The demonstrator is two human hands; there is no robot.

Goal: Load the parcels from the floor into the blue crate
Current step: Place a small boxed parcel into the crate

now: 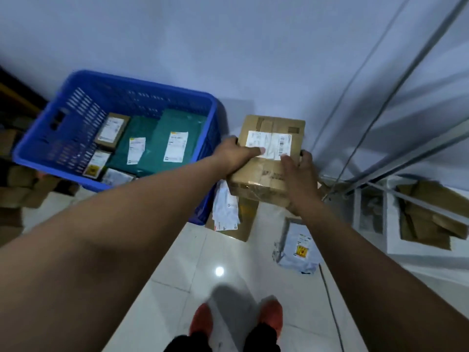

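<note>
Both hands, left hand point(236, 154) and right hand point(298, 174), are clamping the cardboard box point(269, 158) beside the blue crate point(50, 138), above floor parcels point(300, 247).

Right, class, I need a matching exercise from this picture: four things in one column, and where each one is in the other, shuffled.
Things:
1. cardboard box
2. green mailer
3. grey mailer
4. orange shoes

Places:
A. lying flat on the floor tiles, right of the person's feet
B. inside the blue crate
C. at the bottom edge of the view
D. held between the left hand and the right hand, right of the crate

Pairs: 1-D, 2-B, 3-A, 4-C
</note>
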